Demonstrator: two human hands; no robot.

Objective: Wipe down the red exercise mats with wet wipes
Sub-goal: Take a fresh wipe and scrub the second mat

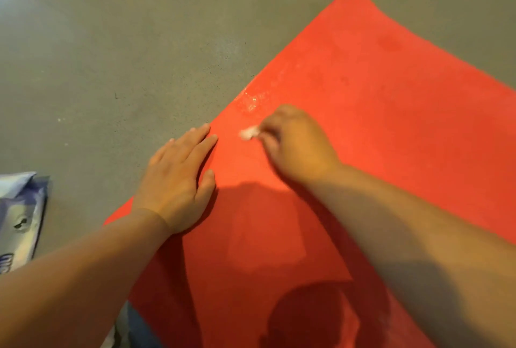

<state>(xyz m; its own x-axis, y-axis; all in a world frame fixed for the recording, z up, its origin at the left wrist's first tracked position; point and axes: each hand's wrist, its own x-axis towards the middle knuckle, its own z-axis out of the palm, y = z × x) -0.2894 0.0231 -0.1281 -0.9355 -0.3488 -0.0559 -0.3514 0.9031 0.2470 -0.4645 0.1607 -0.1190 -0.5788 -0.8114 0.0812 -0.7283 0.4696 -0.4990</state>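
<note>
A red exercise mat point(363, 90) lies flat on the grey floor, running from the lower middle to the upper right. My left hand point(178, 180) rests flat on the mat's left edge, fingers straight and partly over the floor. My right hand point(296, 143) is curled around a small bunched white wet wipe point(248, 132), which pokes out past the fingers and touches the mat. The right hand is blurred. A wet, shiny patch point(252, 100) shows on the mat just beyond the wipe.
A blue and white wipes pack point(19, 216) lies on the floor at the left edge. Bare grey concrete floor point(125, 40) surrounds the mat. Shadows of my arms and head fall on the mat's near part.
</note>
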